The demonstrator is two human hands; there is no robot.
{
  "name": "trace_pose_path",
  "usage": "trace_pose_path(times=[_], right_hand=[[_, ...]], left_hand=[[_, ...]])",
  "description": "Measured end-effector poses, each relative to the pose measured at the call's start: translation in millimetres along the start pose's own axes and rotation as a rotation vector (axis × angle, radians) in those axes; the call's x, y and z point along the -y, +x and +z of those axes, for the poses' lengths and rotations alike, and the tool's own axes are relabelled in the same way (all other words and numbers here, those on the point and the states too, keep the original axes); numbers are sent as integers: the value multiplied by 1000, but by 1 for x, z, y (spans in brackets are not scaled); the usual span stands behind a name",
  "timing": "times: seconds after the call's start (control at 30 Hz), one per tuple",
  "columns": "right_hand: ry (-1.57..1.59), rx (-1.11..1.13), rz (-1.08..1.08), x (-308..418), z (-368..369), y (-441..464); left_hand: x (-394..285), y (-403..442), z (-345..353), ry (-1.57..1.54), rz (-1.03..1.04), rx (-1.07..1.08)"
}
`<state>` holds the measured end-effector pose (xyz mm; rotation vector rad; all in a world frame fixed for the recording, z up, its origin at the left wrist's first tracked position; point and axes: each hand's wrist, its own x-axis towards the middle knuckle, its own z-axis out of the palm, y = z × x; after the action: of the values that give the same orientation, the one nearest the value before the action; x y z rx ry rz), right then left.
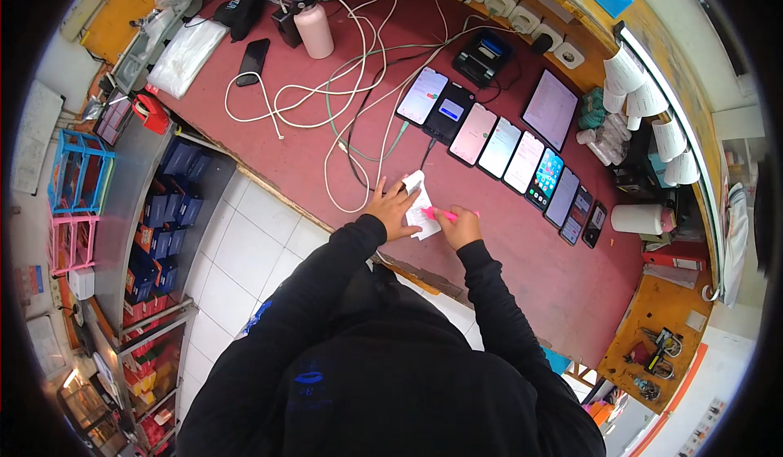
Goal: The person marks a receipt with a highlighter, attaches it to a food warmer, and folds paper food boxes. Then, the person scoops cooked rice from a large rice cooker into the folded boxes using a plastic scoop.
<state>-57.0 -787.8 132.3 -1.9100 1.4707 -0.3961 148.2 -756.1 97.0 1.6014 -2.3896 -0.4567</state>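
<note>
My left hand (393, 210) lies with its fingers spread at the left edge of a white paper slip (421, 204), pressing it to the table. The slip looks like a printed receipt; its text is too small to read, and its upper end curls up. My right hand (460, 228) is closed around a bright pink highlighter (438, 213), its tip at the slip's right side. Beyond the hands, a row of phones with lit screens runs rightward, among them a pink-screened phone (474, 134) and one showing app icons (546, 178).
A red-brown table (285, 155) carries tangled white cables (359, 57), a pink bottle (314, 31), a dark phone (253, 61), a tablet (550, 109) and a black device (482, 57). Sockets (497, 2) line the back. Shelves with blue boxes (175, 208) stand at left. Paper rolls (644, 98) hang at right.
</note>
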Motion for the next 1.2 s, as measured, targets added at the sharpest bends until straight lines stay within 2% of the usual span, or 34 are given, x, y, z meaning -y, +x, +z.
trace_pose_path(times=[0.17, 0.27, 0.47, 0.67, 1.07, 1.2], right_hand=[[31, -50, 37, 11, 10, 1], [14, -48, -20, 10, 14, 3], [-44, -67, 51, 1, 11, 5], [9, -54, -85, 9, 24, -3], [-16, -59, 77, -2, 0, -15], [31, -81, 32, 4, 9, -17]], left_hand=[[-1, 0, -1, 8, 5, 0], [-1, 0, -2, 15, 1, 10], [-1, 0, -2, 1, 3, 7], [0, 0, -2, -6, 2, -3], [0, 1, -3, -22, -12, 52], [0, 1, -1, -1, 13, 7]])
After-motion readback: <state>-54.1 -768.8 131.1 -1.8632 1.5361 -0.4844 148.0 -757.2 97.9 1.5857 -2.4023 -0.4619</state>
